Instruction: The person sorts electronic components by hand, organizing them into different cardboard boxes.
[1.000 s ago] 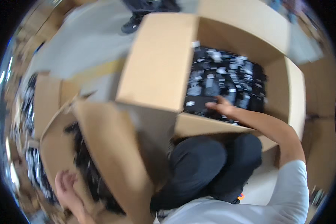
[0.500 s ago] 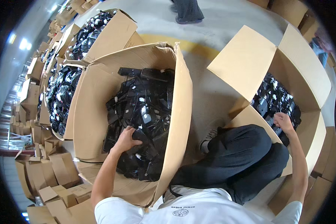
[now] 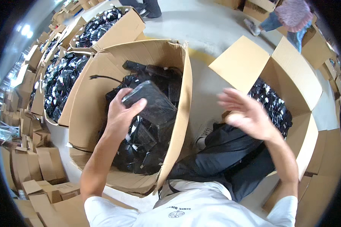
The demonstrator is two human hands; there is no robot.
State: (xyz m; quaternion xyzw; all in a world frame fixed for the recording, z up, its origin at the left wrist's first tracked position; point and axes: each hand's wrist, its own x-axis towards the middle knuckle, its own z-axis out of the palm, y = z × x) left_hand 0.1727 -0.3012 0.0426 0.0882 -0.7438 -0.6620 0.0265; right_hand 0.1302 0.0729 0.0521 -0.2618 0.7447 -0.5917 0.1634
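Observation:
My left hand (image 3: 122, 111) grips a flat black rectangular device (image 3: 153, 101) with a glossy, plastic-like surface; what kind it is I cannot tell. It is lifted above the pile of black devices and cables (image 3: 140, 151) in the large open carton (image 3: 79, 125). A black cable (image 3: 104, 77) sticks up from that pile, toward the carton's left wall. My right hand (image 3: 244, 111) is raised over my right leg, smeared by motion, with fingers stretched out and nothing in it. Behind it stands the smaller open carton (image 3: 295, 79), holding black parts with white connectors (image 3: 274, 104).
More cartons of bundled black cables (image 3: 62, 89) stand at the left. Flattened and stacked cardboard (image 3: 49, 166) lies at the lower left. At the far right a person in a pink top (image 3: 293, 15) is walking, and another person's dark trouser legs (image 3: 151, 7) show at the top.
My left hand has lifted the black device up from the pile. My right hand has left the right carton, moving up and left, with its fingers now spread. A person has come into view at upper right.

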